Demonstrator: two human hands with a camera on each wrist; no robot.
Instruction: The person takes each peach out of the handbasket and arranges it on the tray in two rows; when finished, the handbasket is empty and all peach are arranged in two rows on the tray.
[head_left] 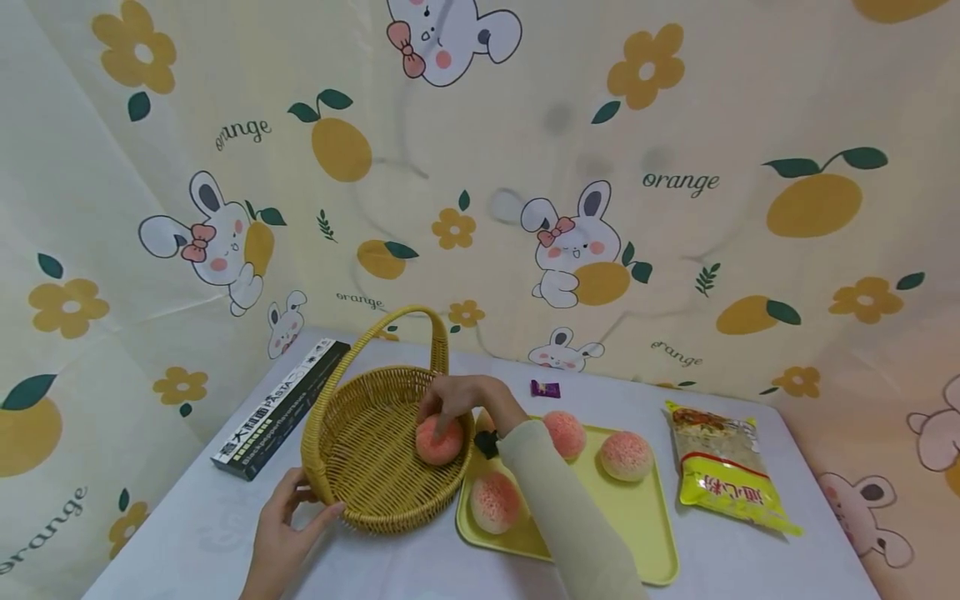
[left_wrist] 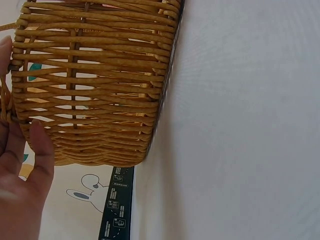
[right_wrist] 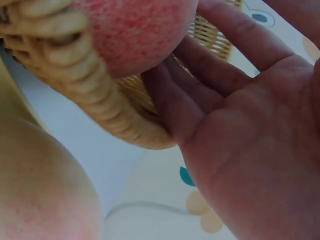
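Note:
A round wicker basket (head_left: 375, 450) with a tall arched handle stands on the white table. My left hand (head_left: 283, 529) holds its near left rim at the foot of the handle; in the left wrist view, thumb and fingers pinch the woven edge (left_wrist: 90, 100). Inside the basket, at its right side, my right hand (head_left: 467, 395) grips a pink peach (head_left: 438, 442) from above. The right wrist view shows the fingers around this peach (right_wrist: 142, 35), close by the rim. Several more peaches, one of them (head_left: 495, 502) nearest me, lie on a yellow tray (head_left: 637, 533).
A black pasta box (head_left: 281, 408) lies left of the basket. Behind the tray is a small purple packet (head_left: 545, 389). To the tray's right lies a yellow noodle bag (head_left: 731, 471). A printed cloth (head_left: 495, 167) hangs behind the table.

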